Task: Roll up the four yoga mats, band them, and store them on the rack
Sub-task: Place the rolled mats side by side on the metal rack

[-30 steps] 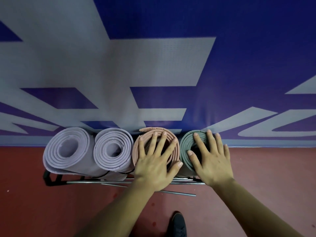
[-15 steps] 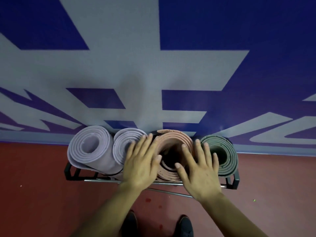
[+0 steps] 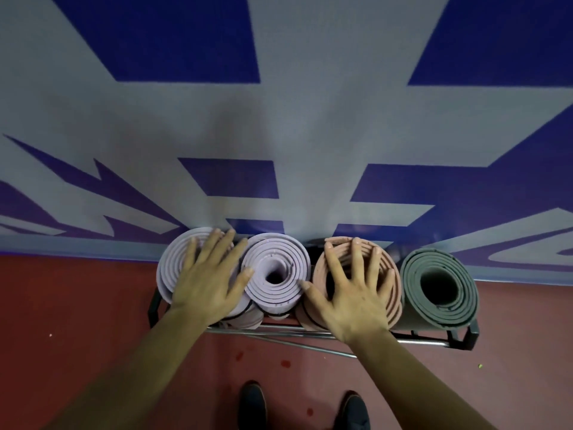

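As the left hand (image 3: 206,287) covers the outer lilac mat (image 3: 172,268) and the right hand (image 3: 353,293) the pink mat (image 3: 396,305), fingers (image 3: 214,246) splay wide, gripping nothing; press squarely into the rack (image 3: 471,333).

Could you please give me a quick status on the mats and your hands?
Left hand open, flat on end lilac mat. Right hand open, flat on pink mat. Second lilac mat, green mat alongside, all in rack. Nothing blocking.

- Four rolled mats stand side by side in the rack (image 3: 462,335).
- Left hand (image 3: 207,285) lies flat on the far-left lilac mat (image 3: 169,268).
- Right hand (image 3: 353,297) lies flat on the pink mat (image 3: 319,274).
- Second lilac mat (image 3: 279,271) and green mat (image 3: 438,285) untouched.
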The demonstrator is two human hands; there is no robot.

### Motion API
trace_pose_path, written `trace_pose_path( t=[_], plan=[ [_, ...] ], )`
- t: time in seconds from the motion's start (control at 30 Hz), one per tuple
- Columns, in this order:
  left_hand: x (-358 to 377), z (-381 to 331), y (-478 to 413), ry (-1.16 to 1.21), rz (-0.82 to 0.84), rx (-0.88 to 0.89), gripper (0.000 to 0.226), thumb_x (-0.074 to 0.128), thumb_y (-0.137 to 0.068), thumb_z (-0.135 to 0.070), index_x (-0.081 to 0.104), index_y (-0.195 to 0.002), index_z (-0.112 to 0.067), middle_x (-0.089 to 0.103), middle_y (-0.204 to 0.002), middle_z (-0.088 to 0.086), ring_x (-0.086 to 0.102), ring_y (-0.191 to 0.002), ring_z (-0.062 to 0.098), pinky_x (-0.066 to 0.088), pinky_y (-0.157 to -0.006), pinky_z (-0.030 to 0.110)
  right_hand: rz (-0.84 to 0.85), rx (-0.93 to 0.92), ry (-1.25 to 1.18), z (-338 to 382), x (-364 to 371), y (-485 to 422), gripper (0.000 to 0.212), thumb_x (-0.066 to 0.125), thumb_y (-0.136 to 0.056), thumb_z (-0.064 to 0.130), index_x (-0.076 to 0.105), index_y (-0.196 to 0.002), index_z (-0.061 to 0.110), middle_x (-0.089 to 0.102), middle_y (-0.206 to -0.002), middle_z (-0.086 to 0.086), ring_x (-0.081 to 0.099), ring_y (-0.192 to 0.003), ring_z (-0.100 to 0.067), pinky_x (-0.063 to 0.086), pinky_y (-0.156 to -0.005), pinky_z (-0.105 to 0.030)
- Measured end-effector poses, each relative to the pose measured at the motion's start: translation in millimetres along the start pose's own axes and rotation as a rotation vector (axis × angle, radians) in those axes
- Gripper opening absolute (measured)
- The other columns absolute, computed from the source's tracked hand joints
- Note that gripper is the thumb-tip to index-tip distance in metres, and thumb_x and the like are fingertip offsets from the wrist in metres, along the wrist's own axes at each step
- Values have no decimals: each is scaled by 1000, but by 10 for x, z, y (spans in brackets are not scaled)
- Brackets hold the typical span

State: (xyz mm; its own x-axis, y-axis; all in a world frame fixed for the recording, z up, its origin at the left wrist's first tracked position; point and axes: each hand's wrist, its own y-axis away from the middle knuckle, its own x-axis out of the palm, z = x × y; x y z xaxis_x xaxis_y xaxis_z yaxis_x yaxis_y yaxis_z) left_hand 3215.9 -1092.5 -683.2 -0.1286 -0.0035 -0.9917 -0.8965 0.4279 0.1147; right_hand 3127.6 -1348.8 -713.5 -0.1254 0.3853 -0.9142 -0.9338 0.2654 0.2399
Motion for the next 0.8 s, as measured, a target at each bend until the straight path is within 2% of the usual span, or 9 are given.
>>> trace_pose_path(
  t=[0.07, 0.17, 0.33, 0.63, 0.73, 0.8],
  plan=[
    [38, -24, 17, -37, 33, 33, 73, 18, -98, -65, 41, -154, -24, 38, -160, 7, 26, -152, 28, 12, -122, 58, -5, -4, 4, -4, 18, 10, 81, 13, -82, 95, -10, -152, 61, -14, -171, 5, -28, -153, -30, -11, -119, -62],
    [75, -141, 2, -52, 53, 64, 75, 24, -96, -68, 37, -156, -24, 36, -161, 8, 25, -152, 33, 14, -120, 64, -10, -11, 26, -27, 32, 18, 80, 15, -84, 94, -9, -153, 61, -14, -170, 6, -28, -152, -30, -8, -119, -63],
    [161, -185, -34, -60, 84, 63, 80, 14, -96, -73, 34, -157, -24, 29, -164, 9, 21, -153, 35, 15, -117, 69, -22, -11, 49, -72, 82, 6, 79, 18, -86, 92, -8, -153, 61, -16, -170, 6, -30, -152, -29, -6, -119, -64],
    [213, -162, -49, -39, 115, 74, 77, 14, -97, -72, 33, -157, -28, 28, -165, 8, 18, -153, 35, 13, -117, 70, -25, 11, 57, -53, 74, 20, 77, 16, -87, 91, -9, -153, 61, -16, -170, 8, -30, -153, -27, -4, -120, -63],
    [181, -165, -23, 17, 133, 59, 76, 2, -98, -69, 25, -159, -30, 21, -167, 3, 11, -155, 31, 4, -120, 67, -8, 23, 46, -31, 42, 52, 76, 14, -86, 91, -10, -153, 62, -15, -170, 8, -26, -154, -27, -5, -121, -61],
    [101, -108, -18, 124, 82, 54, 75, -3, -98, -66, 19, -160, -31, 17, -168, -1, 5, -156, 24, -5, -123, 57, 12, 26, 56, 7, -32, 56, 78, 11, -85, 91, -10, -154, 60, -14, -170, 7, -23, -154, -28, -5, -122, -60]
  ],
)
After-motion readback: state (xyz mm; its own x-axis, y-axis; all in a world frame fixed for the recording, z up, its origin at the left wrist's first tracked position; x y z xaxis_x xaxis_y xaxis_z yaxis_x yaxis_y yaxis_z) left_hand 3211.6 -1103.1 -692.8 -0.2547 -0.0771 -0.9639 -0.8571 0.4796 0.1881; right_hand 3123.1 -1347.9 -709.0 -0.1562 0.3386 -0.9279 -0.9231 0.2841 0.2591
